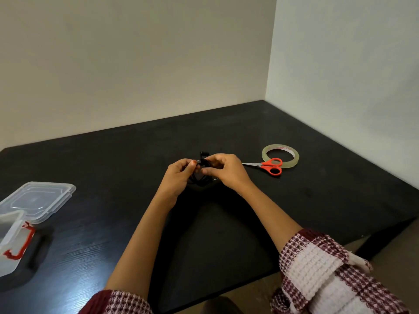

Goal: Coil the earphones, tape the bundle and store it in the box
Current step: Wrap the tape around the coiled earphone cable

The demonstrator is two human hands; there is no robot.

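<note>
Black earphones [200, 175] are bunched into loops between both hands, just above the middle of the black table [113, 155]. My left hand [179, 175] grips the bundle's left side and my right hand [224, 169] pinches its top right. One earbud sticks up behind the fingers. A roll of clear tape [280, 155] lies to the right, with red-handled scissors [267, 166] resting against it. The clear plastic box [11, 241] with a red latch stands open at the left edge, its lid [40, 200] lying beside it.
Cream walls meet in a corner behind the table at the far right. The table's near edge runs diagonally past my right sleeve, with floor beyond it. Dark bare tabletop lies between the box and my arms.
</note>
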